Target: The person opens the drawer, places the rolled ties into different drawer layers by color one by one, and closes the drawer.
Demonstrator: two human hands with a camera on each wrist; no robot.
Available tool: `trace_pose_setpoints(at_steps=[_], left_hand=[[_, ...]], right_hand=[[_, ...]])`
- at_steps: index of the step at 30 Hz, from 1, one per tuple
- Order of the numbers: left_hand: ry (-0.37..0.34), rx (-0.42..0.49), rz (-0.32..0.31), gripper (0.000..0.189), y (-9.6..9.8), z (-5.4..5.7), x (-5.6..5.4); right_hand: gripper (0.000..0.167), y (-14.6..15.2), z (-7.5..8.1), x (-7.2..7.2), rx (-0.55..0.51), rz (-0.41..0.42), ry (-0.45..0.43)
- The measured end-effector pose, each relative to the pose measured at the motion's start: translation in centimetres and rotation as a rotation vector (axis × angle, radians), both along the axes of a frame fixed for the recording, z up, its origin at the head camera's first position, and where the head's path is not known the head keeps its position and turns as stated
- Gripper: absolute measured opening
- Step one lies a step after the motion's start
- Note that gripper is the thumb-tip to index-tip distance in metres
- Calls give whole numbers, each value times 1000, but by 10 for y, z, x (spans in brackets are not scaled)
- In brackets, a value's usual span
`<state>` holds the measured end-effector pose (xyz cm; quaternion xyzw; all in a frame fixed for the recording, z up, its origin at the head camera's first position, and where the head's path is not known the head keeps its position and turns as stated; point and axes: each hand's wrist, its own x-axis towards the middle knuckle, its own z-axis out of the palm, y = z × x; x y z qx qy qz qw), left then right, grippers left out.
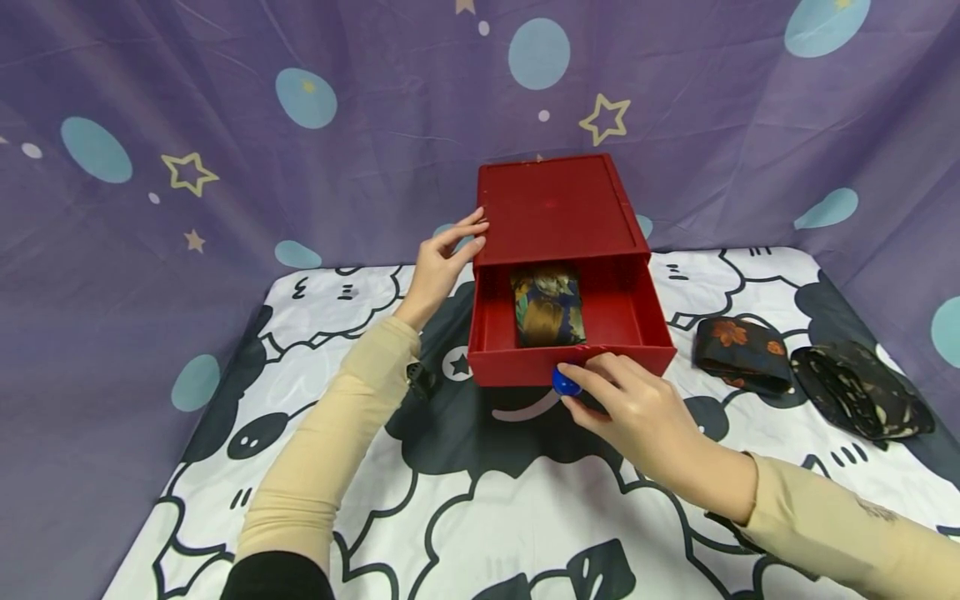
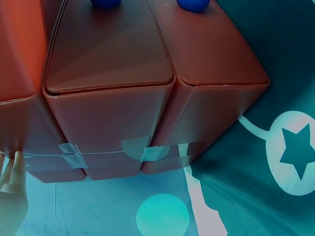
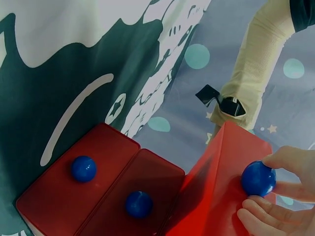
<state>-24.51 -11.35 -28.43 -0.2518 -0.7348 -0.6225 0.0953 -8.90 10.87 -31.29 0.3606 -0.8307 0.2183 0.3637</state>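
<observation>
A red drawer cabinet point(image 1: 555, 208) stands at the back of the table with its top drawer point(image 1: 510, 368) pulled out. Inside that drawer lies a folded patterned cloth point(image 1: 550, 308) in dark blue, green and gold. My right hand point(image 1: 645, 408) pinches the drawer's round blue knob point(image 3: 258, 178) between thumb and fingers. With fingers extended, my left hand point(image 1: 442, 262) rests against the cabinet's left side. The right wrist view shows two lower drawers, pushed in, each with its own blue knob point(image 3: 84, 168).
Right of the cabinet lie a folded dark cloth with orange leaves point(image 1: 742, 354) and a folded black patterned cloth point(image 1: 862, 390). A cartoon-print cover point(image 1: 480, 517) spreads over the table. Behind hangs a purple curtain point(image 1: 405, 142) with stars and dots.
</observation>
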Motion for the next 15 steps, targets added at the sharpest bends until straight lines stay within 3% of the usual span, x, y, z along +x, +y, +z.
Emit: trace_pose_setpoints(at_steps=[5, 9, 15], left_hand=[[3, 9, 1, 30, 0, 0, 0], [2, 11, -3, 30, 1, 0, 0], [2, 12, -5, 30, 0, -1, -1]], right_hand=[[29, 0, 3, -4, 6, 10, 6], [42, 1, 4, -7, 14, 3, 6], [40, 1, 4, -11, 14, -7, 14]])
